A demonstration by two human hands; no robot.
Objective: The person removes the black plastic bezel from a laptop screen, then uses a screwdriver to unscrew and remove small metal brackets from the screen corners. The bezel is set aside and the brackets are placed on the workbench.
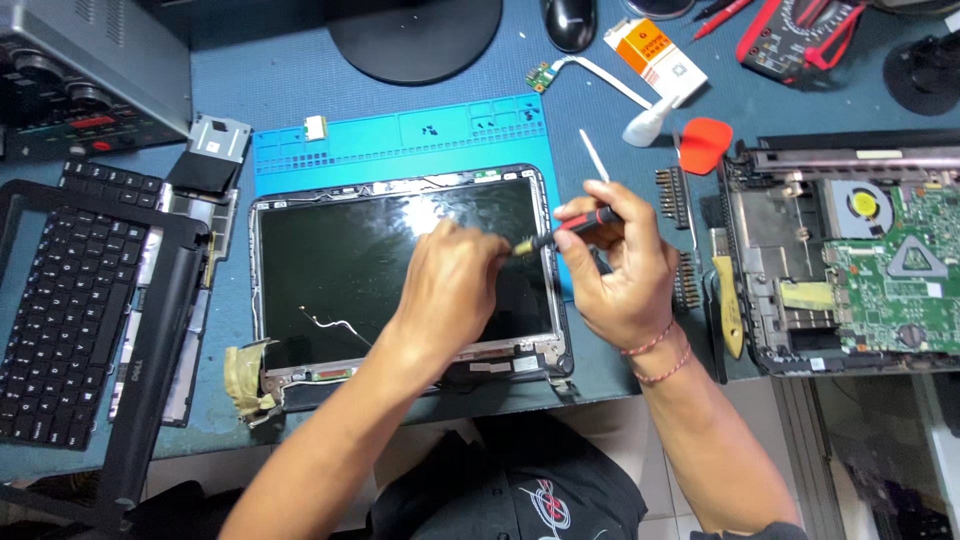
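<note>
Bare laptop screen panel [400, 265] lies flat, face up on the blue mat [400, 135], bezel off, metal frame and hinges exposed along the near edge.

Right hand [620, 270]: thumb and index pressed together in a pinch on the red-and-black screwdriver [570, 232], other fingers curled loosely under the handle. Yellow tip points left, ending just beyond the left hand's fingertips, over the right part of the glass.

Left hand [450, 285]: palm down on the panel, fingers bunched and bent toward the driver tip. Whether they pinch a screw or only steady the bit, I cannot tell; the fingertips are hidden by the knuckles.

Handling, my read:
- Panel is likely light, thin and stiff, but brittle. Glass face is glossy, so probably slippery and marks easily.
- Flex or point pressure could crack it. Palm weight on the centre is a risk.
- Best hold: the metal side rails outboard of both hands, or the hinge brackets on the edge nearer than the wrists. Not the glass.
- Thin loose wires [335, 322] lie on the face left of the left wrist; snag hazard.

Bit set [672, 198] just right of the right-hand fingers. Stripped laptop base [850, 265] farther right, keyboard [70, 300] well left.
</note>
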